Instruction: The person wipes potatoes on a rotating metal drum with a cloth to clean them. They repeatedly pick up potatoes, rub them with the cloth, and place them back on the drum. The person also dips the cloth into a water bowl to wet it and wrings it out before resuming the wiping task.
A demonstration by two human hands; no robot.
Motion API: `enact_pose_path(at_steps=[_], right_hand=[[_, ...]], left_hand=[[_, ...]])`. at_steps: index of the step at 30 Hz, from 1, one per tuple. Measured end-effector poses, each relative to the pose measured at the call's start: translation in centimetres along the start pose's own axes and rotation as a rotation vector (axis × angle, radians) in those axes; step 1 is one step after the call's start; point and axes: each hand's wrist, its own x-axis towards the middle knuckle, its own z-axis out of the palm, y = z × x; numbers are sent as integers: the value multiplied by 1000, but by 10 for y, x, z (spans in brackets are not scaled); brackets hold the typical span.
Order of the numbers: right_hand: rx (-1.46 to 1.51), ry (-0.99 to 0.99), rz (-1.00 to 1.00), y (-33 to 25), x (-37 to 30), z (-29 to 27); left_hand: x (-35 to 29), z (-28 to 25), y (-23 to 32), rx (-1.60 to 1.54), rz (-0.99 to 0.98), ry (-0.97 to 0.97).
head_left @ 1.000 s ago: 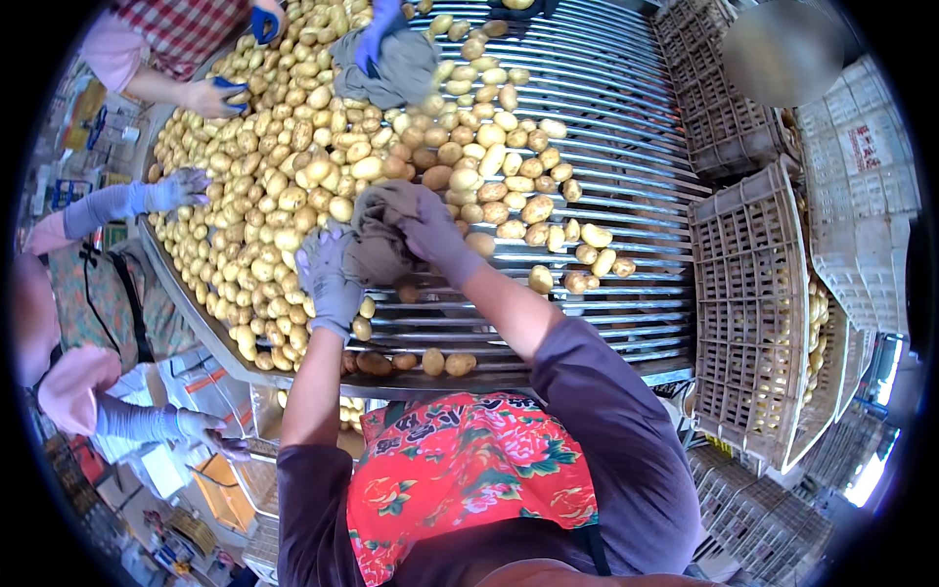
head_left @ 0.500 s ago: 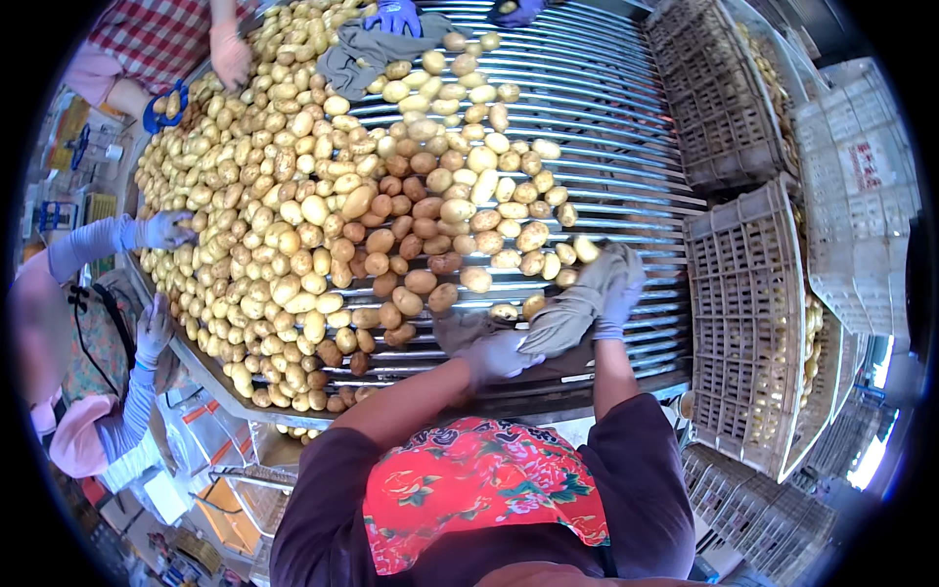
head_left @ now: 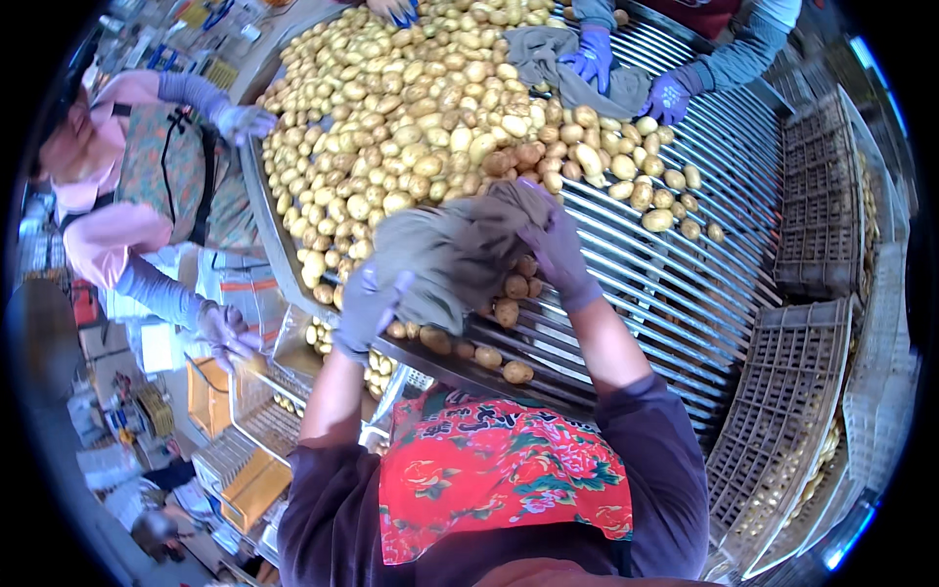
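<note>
A crumpled grey cloth (head_left: 440, 256) stretches between my two gloved hands, over the near part of a metal-bar sorting table (head_left: 675, 279). My left hand (head_left: 368, 305) holds its left end near the table's front edge. Higher up and to the right, my right hand (head_left: 563, 252) is closed on the other end. Potatoes (head_left: 391, 142) lie thickly beyond and left of the cloth, which hides some of them. A few potatoes (head_left: 504, 313) show just below it, and several more rest on the bars along the front edge.
Across the table a co-worker's purple-gloved hands (head_left: 590, 59) press on another grey cloth (head_left: 548, 67). A person in pink (head_left: 137, 230) stands at the left, one hand on the table rim. Plastic crates (head_left: 782, 391) line the right side; wire baskets (head_left: 279, 403) stand at lower left.
My view has turned, shifting the table rightward. Both hands have carried the cloth left and away from me across the bars, and potatoes there have been pushed up toward the pile.
</note>
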Motion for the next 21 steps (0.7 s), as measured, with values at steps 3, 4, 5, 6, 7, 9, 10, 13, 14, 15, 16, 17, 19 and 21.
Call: enact_pose_path(at_steps=[3,4,5,6,7,9,10,13,14,15,16,17,19,21], right_hand=[[-149,32,-57,-16,-35,-9],[-477,58,-213,-15,-40,-13],[-815,135,-359,-15,-44,-17],[-808,217,-276,-13,-46,-6],[-791,289,-202,-10,-48,6],[-983,63,-217,16,-36,17],[-951,-183,-107,31,-29,24],[-1046,-231,-322,59,5,56],[-1023,-276,-321,60,25,66],[-1028,-255,-329,66,43,74],[-1042,-226,-334,76,59,81],[-1047,-201,-338,81,66,87],[-1074,-222,-303,83,54,82],[-1036,-268,-356,76,23,67]], left_hand=[[-11,-47,-33,-73,233,305],[-2,-45,-44,270,343,372],[9,-38,-52,610,437,428],[21,-31,-62,962,528,465],[31,-25,-107,1211,513,346],[59,4,-124,1392,417,102],[76,20,-92,1327,354,-2],[147,2,-93,1387,378,-46],[165,-7,-104,1418,425,-29],[178,-15,-117,1440,422,78],[193,-20,-135,1453,430,181],[198,-26,-143,1469,430,284],[172,-12,-126,1381,336,185],[127,-8,-99,1247,290,82]])
